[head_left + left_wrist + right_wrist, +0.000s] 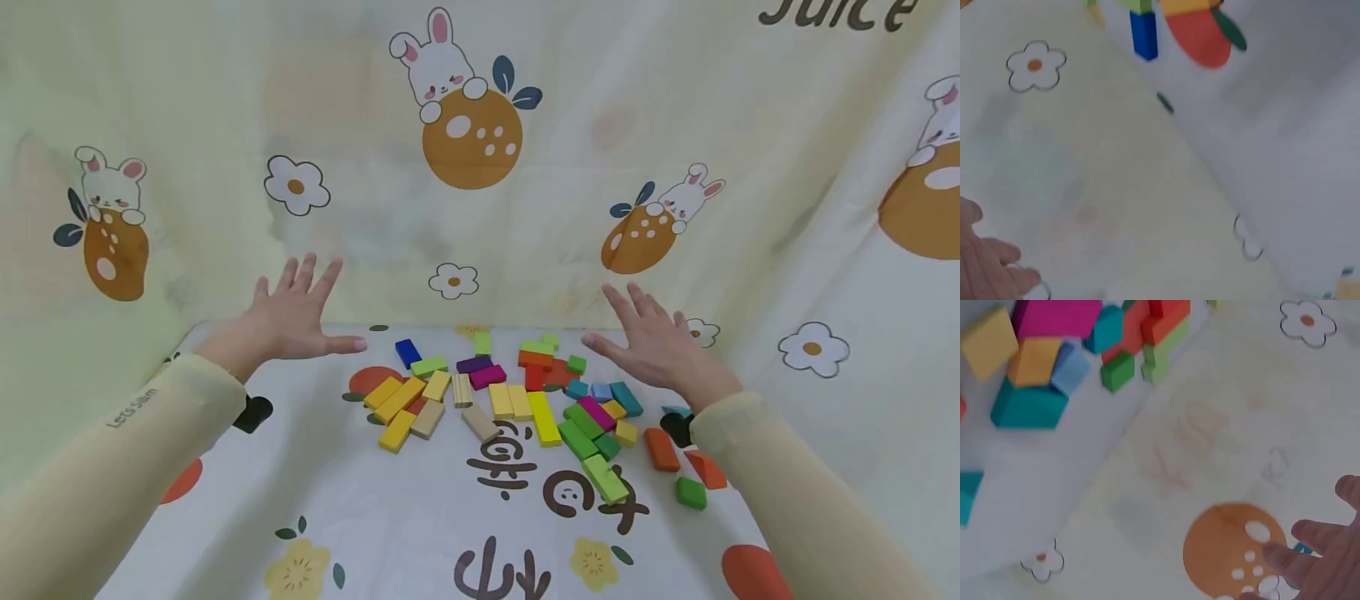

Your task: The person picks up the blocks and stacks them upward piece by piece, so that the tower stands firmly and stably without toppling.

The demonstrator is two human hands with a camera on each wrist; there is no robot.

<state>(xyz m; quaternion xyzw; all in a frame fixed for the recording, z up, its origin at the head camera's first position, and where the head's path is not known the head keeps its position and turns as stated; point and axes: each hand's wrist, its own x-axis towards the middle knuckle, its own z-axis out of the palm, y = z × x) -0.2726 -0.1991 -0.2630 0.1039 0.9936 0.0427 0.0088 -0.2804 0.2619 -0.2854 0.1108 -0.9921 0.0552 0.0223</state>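
Sleeves (112, 450) only from head view

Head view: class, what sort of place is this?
Probably a home-style play corner: a cartoon rabbit cloth covers table and backdrop, coloured wooden blocks lie scattered, and the left hand and right hand hover open above them.

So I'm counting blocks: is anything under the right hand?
The right hand hovers open above the cloth, holding nothing. Teal blocks lie beside it; the spot directly beneath its palm is hidden.
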